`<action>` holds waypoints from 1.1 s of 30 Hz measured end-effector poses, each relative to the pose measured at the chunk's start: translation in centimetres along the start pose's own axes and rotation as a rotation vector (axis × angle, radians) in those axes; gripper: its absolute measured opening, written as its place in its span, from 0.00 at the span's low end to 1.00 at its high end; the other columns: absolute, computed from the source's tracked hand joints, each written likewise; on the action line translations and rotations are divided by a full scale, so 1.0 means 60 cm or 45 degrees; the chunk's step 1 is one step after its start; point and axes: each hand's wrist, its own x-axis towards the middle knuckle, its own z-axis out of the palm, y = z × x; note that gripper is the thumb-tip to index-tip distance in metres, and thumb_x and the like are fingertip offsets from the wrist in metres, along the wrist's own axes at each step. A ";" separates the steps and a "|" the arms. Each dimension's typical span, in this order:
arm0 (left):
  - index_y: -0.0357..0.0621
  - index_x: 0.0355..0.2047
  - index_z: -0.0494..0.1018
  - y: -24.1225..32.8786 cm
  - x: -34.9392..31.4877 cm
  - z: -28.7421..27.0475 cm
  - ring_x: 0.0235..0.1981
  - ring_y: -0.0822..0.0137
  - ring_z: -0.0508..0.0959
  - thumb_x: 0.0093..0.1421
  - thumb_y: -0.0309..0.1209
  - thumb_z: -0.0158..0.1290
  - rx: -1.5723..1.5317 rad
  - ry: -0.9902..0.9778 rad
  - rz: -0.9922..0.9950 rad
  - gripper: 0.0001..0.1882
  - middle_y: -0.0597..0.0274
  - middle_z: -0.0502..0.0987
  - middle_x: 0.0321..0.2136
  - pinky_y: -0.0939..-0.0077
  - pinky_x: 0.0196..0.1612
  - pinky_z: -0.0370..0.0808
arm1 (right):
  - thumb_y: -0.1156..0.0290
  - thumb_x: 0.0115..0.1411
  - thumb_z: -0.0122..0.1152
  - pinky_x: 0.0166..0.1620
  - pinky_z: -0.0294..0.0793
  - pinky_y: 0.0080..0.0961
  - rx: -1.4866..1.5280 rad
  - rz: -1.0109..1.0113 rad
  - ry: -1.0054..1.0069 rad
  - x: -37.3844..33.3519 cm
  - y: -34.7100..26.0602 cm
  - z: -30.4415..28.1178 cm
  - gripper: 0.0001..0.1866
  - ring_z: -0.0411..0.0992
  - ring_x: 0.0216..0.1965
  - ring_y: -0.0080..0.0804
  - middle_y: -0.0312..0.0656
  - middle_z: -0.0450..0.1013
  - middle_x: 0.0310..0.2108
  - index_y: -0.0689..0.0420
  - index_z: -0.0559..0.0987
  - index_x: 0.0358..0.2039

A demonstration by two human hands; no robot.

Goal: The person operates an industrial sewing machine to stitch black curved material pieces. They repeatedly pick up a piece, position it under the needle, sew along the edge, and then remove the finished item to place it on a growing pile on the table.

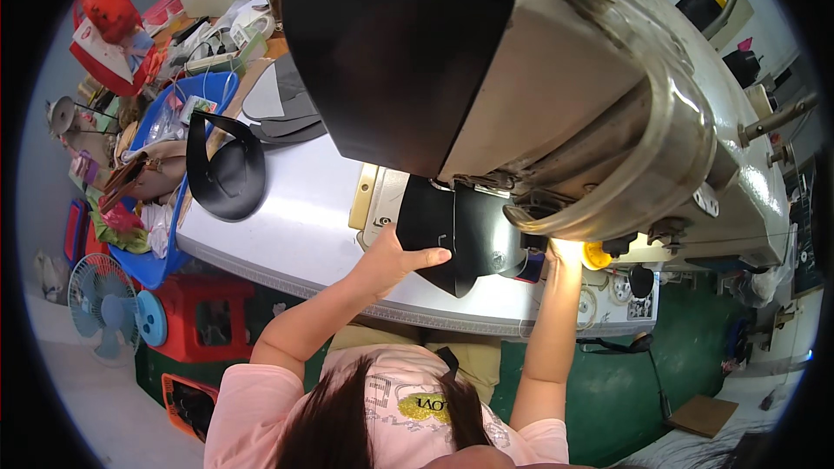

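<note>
A person in a pink shirt sits at a sewing machine [556, 78] whose large grey head fills the far middle and right of the view. The left hand [395, 256] lies flat on a black leather piece [460, 230] on the pale table [287, 226], just under the machine's head; its fingers are pressed together and stretched to the right, with the index finger along the near part of the leather and the thumb up at the leather's left edge. The leather piece sits in the middle of the table, partly over a metal plate [369, 195], and runs right beneath the machine. The right hand [560, 252] reaches up at the right end of the leather, under the machine's curved rim, in bright lamp light; how its fingers stand cannot be told, since the glare and the machine hide them. Further left on the table lies a black strap piece [226, 169], well apart from the hands. Beyond the table's left end stand a blue bin [152, 265], a red stool [204, 317] and a small fan [100, 295] on the floor.
</note>
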 end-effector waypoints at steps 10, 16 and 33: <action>0.36 0.38 0.68 0.046 0.051 -0.021 0.34 0.72 0.71 0.42 0.25 0.60 -0.051 -0.069 0.108 0.21 0.62 0.73 0.31 0.77 0.41 0.68 | 0.60 0.53 0.55 0.37 0.69 0.26 -0.338 -0.168 0.300 0.021 -0.005 0.007 0.20 0.65 0.35 0.28 0.38 0.65 0.34 0.54 0.65 0.43; 0.35 0.43 0.65 0.072 0.085 -0.023 0.43 0.66 0.69 0.43 0.23 0.58 0.117 -0.018 0.028 0.24 0.57 0.71 0.38 0.75 0.51 0.61 | 0.60 0.52 0.55 0.35 0.68 0.26 -0.073 -0.194 0.221 0.037 -0.021 0.040 0.18 0.65 0.32 0.28 0.38 0.65 0.31 0.54 0.66 0.40; 0.41 0.36 0.67 0.005 0.057 -0.037 0.33 0.76 0.71 0.51 0.28 0.55 -0.398 0.080 -0.018 0.13 0.65 0.72 0.33 0.87 0.34 0.66 | 0.61 0.51 0.54 0.26 0.66 0.25 0.509 0.064 -0.171 -0.019 -0.083 0.164 0.12 0.63 0.23 0.29 0.36 0.64 0.25 0.52 0.67 0.32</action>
